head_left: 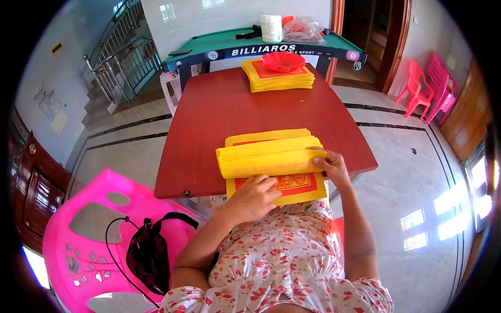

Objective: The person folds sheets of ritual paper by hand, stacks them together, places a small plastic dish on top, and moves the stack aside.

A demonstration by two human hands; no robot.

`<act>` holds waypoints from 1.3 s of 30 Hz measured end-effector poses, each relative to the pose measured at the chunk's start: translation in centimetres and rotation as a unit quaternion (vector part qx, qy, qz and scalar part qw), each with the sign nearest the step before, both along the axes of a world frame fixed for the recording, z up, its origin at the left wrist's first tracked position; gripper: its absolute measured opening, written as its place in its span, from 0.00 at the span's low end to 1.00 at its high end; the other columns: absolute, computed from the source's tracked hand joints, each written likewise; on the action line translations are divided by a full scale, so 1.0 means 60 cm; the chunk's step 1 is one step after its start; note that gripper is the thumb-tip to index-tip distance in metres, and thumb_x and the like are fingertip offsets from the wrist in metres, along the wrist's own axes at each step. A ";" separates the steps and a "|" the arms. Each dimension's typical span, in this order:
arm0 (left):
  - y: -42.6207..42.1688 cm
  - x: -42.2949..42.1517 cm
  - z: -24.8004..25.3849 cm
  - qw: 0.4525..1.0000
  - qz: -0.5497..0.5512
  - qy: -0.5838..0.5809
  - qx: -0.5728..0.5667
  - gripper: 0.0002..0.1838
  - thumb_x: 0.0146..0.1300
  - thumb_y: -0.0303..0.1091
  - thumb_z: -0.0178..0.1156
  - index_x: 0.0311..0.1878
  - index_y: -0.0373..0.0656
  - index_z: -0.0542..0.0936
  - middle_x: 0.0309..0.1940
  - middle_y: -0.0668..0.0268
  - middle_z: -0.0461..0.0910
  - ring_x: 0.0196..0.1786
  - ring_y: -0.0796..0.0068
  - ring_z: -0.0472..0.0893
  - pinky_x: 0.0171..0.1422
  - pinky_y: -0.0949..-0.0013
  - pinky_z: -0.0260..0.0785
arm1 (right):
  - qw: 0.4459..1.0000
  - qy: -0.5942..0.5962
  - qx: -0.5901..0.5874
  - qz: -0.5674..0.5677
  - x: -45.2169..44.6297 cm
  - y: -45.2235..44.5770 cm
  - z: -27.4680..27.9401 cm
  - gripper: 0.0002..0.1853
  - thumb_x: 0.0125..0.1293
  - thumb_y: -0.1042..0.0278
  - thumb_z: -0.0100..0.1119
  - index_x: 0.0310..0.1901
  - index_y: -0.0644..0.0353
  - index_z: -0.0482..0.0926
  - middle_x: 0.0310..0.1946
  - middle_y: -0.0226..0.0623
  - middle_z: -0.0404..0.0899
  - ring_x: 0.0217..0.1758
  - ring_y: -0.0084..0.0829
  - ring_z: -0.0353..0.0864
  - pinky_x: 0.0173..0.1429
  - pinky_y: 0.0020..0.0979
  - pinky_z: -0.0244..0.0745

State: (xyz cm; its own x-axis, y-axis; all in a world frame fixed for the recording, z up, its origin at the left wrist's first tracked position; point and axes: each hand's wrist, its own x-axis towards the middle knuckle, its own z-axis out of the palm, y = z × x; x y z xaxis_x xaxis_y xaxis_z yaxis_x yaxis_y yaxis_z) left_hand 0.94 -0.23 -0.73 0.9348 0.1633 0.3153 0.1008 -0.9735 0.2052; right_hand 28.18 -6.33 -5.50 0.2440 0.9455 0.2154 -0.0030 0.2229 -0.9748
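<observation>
A stack of yellow paper sheets (266, 161), folded over into a thick band, lies at the near edge of the dark red table (209, 115). My right hand (332, 166) pinches the right end of the folded sheets between thumb and fingers. Below the fold, a yellow sheet with a red printed design (300, 183) shows and juts past the table edge over my lap. My left hand (253, 198) rests on its left part, fingers curled and close together just under the fold. Whatever may be between those fingers is hidden.
Across the table sits another yellow paper stack (279, 83) with a red scalloped dish (283, 61) on top. Behind stands a green billiard table (224, 41) bearing a white tub (271, 28) and a plastic bag (303, 31). A pink chair (68, 229) holding a black bag (148, 255) is at my left.
</observation>
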 end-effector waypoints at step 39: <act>0.015 -0.002 -0.022 1.000 0.017 0.023 -0.011 0.15 0.53 0.34 0.61 0.45 0.41 0.80 0.53 0.56 0.73 0.58 0.60 0.68 0.62 0.60 0.61 | 1.000 -0.012 0.005 -0.013 -0.003 0.000 -0.002 0.17 0.64 0.63 0.58 0.52 0.61 0.76 0.36 0.31 0.81 0.35 0.18 0.79 0.37 0.23 0.79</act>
